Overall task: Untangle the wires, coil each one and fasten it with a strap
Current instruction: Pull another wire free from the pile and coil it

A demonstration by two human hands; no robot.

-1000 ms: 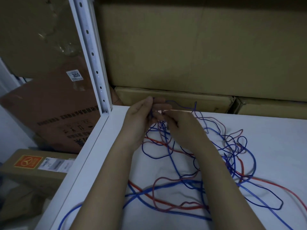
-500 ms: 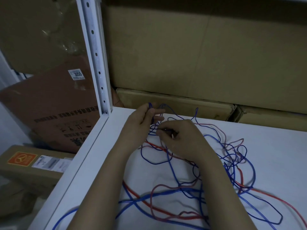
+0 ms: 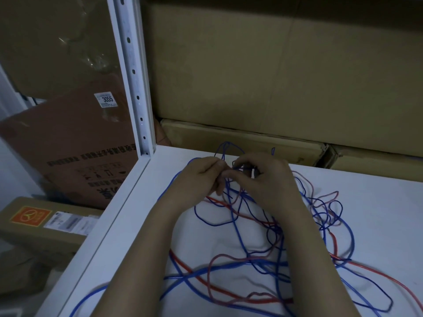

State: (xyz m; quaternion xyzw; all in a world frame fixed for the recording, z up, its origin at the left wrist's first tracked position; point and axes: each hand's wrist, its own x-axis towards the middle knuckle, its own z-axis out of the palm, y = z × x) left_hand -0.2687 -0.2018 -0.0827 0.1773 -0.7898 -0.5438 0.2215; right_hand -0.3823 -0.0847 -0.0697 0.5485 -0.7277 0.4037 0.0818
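My left hand [image 3: 201, 177] and right hand [image 3: 263, 179] have closed in together since a moment ago, both now pinching thin blue wire strands [image 3: 225, 152] at the far left of the tangled blue, red and pink wires [image 3: 263, 248] sprawled over the white tabletop [image 3: 377, 202]. Untangling has barely begun, I reckon; no strap in sight.

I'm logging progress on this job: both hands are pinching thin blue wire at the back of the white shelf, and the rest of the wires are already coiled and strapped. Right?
Not quite. The head view shows the left hand and right hand pinching thin blue wire over the white shelf, but the other wires lie loose and tangled, with no coil or strap visible.
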